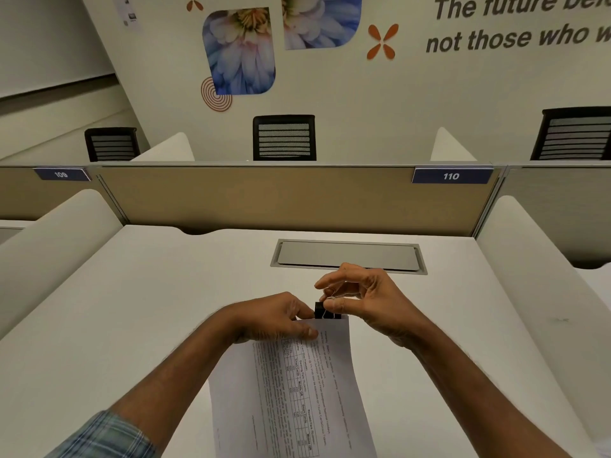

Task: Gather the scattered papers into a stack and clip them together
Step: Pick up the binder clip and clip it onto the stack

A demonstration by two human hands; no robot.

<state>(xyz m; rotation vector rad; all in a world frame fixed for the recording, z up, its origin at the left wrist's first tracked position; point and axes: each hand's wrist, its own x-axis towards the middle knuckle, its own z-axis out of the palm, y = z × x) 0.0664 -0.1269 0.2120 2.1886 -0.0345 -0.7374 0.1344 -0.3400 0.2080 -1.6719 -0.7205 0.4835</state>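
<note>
A stack of printed papers (291, 391) is held up above the white desk (148, 309), its far edge toward the partition. My left hand (277, 319) grips the stack near that far edge, thumb on top. A black binder clip (322, 310) sits on the far edge of the stack. My right hand (360, 299) pinches the clip's wire handles between thumb and fingers. Whether the clip's jaws are fully closed on the sheets cannot be made out.
A grey cable-tray lid (347, 256) is set into the desk just beyond my hands. A tan partition (264, 196) with the tag 110 closes the back, and white side dividers (56, 239) flank the desk. Black chairs (284, 137) stand behind the partition.
</note>
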